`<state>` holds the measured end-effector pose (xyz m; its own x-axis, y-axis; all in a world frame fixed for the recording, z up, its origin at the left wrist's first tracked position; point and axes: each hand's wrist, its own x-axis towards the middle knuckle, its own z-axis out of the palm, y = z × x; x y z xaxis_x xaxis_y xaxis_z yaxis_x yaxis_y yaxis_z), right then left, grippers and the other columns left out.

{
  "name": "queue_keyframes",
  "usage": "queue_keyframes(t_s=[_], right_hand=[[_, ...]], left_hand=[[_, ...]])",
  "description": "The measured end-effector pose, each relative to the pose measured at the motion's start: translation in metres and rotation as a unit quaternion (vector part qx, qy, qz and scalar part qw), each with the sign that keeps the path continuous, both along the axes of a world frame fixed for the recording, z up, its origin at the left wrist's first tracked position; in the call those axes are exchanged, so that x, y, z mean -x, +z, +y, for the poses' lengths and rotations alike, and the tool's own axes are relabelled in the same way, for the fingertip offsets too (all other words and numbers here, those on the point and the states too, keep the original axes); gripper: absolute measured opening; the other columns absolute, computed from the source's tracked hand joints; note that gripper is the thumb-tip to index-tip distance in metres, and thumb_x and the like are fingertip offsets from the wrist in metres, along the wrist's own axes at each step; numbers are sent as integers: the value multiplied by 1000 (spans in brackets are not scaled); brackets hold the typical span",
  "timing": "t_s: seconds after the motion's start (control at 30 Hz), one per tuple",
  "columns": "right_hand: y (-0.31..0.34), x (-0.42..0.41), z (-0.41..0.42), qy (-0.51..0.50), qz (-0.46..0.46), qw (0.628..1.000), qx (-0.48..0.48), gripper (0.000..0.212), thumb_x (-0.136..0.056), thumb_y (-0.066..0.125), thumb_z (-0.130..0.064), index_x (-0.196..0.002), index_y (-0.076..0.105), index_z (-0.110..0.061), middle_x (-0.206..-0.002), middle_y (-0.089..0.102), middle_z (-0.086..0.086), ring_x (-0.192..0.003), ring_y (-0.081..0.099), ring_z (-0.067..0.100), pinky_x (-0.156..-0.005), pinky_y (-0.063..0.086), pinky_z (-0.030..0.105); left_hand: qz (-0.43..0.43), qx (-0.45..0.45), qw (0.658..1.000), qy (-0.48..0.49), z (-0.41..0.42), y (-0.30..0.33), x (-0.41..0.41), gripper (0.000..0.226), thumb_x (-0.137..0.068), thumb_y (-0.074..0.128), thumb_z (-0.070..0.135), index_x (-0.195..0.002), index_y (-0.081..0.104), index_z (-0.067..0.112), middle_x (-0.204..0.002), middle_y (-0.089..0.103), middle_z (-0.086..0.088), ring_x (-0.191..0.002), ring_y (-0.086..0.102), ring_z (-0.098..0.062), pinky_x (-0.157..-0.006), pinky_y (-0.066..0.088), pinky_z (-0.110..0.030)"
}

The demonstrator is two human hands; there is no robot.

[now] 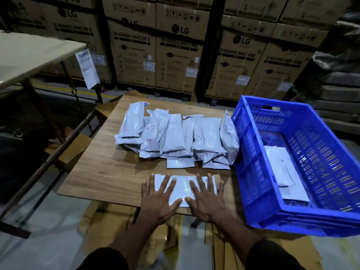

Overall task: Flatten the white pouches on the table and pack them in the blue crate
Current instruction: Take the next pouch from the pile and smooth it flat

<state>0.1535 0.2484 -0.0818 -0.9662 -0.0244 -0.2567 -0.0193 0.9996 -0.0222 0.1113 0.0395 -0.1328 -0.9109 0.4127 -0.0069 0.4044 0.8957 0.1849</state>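
Note:
One white pouch [184, 186] lies flat at the near edge of the wooden table [101, 172]. My left hand [158, 199] and my right hand [207, 200] both press on it, palms down with fingers spread straight. Behind it a pile of several puffy white pouches [175, 135] covers the middle of the table. The blue crate [251, 172] sits at the table's right side, tilted toward me. Flat white pouches [282, 168] lie on its floor.
Stacked cardboard washing-machine boxes [175, 55] form a wall behind the table. A second table [29, 53] with a paper sheet [87, 69] hanging from it stands at the left. Cardboard pieces [109, 227] lie under the table's near edge.

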Motion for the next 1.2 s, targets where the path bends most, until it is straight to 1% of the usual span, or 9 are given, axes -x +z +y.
queue_keyframes(t_s=[0.13,0.37,0.53,0.63,0.7,0.8,0.9,1.0,1.2], right_hand=[[1,5,-8,87,27,996,-6,66,-101,2,-60,-160,3,-29,-166,-8,-14,-150,-22,32,-108,-16,71],[-3,7,-4,83,-23,994,63,61,-103,12,-59,-157,-10,-40,-161,-22,-24,-147,-31,21,-115,-12,65],[-6,-14,31,137,8,990,24,71,-101,16,-66,-158,-12,-34,-161,-29,-14,-147,-31,23,-119,-8,48],[-5,-21,38,131,40,990,19,66,-101,27,-63,-158,14,-31,-167,-9,-6,-153,-13,25,-120,6,46],[-5,-22,35,151,79,985,-21,47,-100,42,-50,-138,47,-25,-164,23,6,-152,15,31,-115,27,53],[-7,-21,31,170,122,977,-39,22,-93,60,-29,-112,60,-19,-146,49,11,-144,36,34,-104,44,58],[5,-17,22,139,156,978,23,32,-99,41,-34,-115,62,-15,-140,53,7,-137,45,30,-107,44,47],[23,-16,16,120,147,977,94,33,-103,39,-32,-120,58,-12,-148,44,9,-129,49,26,-105,43,37],[36,-30,2,336,136,930,-55,42,-87,44,-30,-127,55,-24,-149,44,-3,-151,12,40,-112,15,74]], left_hand=[[12,-10,1000,0,2,0,-1,78,-94,22,81,-157,34,36,-167,22,11,-151,17,-47,-114,14,-68],[12,-21,1000,-10,-1,-1,0,77,-94,23,81,-157,34,37,-166,24,11,-151,18,-47,-113,19,-71],[20,-5,999,-29,-5,-1,10,78,-93,20,82,-159,23,42,-168,14,15,-153,10,-45,-114,4,-67],[12,0,999,-32,-7,-1,12,78,-92,16,83,-160,16,44,-169,4,18,-155,1,-42,-114,-2,-67],[3,-2,999,-38,-8,-1,13,79,-92,15,84,-160,15,44,-169,4,18,-155,2,-42,-114,-1,-68],[-6,-4,999,-35,-6,4,12,84,-90,13,86,-160,17,41,-169,4,16,-155,4,-41,-114,-2,-69],[49,1,997,-60,-2,17,5,90,-88,34,84,-157,35,25,-166,26,3,-153,21,-37,-114,-1,-72],[92,41,990,-94,0,27,2,71,-75,78,50,-139,61,26,-147,57,1,-143,42,-33,-106,19,-80],[104,44,992,-49,1,46,12,68,-61,91,20,-124,70,32,-132,68,0,-134,53,-34,-101,23,-83]])
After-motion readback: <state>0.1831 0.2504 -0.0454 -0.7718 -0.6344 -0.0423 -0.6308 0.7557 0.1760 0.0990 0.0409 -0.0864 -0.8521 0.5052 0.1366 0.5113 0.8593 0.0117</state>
